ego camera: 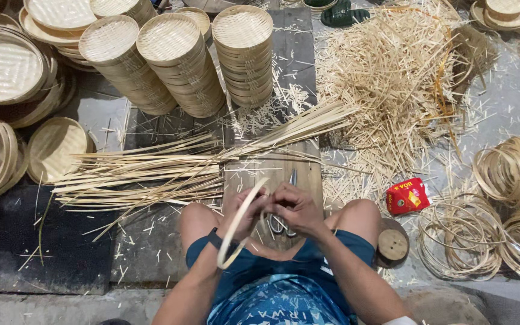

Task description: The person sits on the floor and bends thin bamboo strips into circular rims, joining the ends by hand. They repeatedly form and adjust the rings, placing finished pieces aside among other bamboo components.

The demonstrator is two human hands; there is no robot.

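Note:
I sit with knees apart over a wooden board (299,171). My left hand (245,213) and my right hand (296,207) meet at the top of a thin bamboo hoop (231,250), both gripping its strip. The hoop curves down past my left wrist, which wears a dark watch (214,239). Scissors (285,224) lie on the board under my hands, partly hidden. A long bundle of bamboo strips (151,171) lies across the board just ahead of my hands.
Stacks of round woven bamboo lids (176,60) stand at the back left. A heap of short bamboo offcuts (392,78) fills the back right. Coiled bamboo rings (507,168) lie at the right, with a small red packet (407,195) and a round wooden block (392,244).

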